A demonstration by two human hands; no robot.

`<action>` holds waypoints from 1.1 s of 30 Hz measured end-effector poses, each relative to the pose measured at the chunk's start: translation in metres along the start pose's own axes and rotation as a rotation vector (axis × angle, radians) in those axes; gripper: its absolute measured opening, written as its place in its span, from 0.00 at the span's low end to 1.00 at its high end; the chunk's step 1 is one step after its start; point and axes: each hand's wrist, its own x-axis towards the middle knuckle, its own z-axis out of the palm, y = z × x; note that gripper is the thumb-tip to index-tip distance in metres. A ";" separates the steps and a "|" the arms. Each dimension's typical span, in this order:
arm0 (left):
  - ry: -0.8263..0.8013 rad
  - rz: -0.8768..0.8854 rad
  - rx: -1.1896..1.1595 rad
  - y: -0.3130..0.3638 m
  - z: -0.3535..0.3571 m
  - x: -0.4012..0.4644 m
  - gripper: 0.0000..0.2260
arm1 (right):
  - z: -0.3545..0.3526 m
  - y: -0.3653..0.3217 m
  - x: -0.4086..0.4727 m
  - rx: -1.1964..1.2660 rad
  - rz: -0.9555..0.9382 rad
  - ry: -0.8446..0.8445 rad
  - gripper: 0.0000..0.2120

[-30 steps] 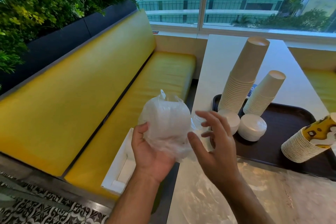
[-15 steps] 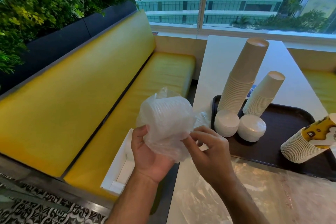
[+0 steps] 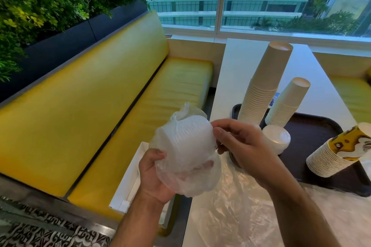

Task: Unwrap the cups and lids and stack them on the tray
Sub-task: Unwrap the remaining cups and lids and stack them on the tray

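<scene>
Holding wrapped lids [image 3: 185, 146], left hand [image 3: 154, 176] gripped below while right hand [image 3: 241, 144] pinched plastic; cups [image 3: 259, 86] already stood on tray [image 3: 313, 132] beyond.

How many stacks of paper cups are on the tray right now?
3: a tall plain stack at the tray's far left corner, a shorter plain stack beside it, and a printed yellow stack leaning at the right edge. More may lie outside the frame.
</scene>
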 end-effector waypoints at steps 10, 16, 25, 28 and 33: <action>0.111 0.062 0.178 -0.002 0.005 0.003 0.39 | -0.011 0.000 0.000 -0.115 -0.003 0.025 0.10; 0.103 -0.021 0.180 0.005 0.009 0.000 0.44 | -0.020 0.003 0.002 -0.290 -0.029 0.039 0.09; 0.342 0.025 0.464 -0.002 0.024 0.016 0.49 | -0.018 0.005 0.002 -0.343 -0.057 -0.066 0.15; 0.352 0.041 0.470 -0.004 0.022 0.018 0.44 | -0.019 0.007 0.002 -0.369 -0.065 -0.058 0.12; 0.375 0.049 0.461 -0.005 0.019 0.019 0.41 | -0.018 0.006 0.003 -0.379 -0.065 -0.027 0.12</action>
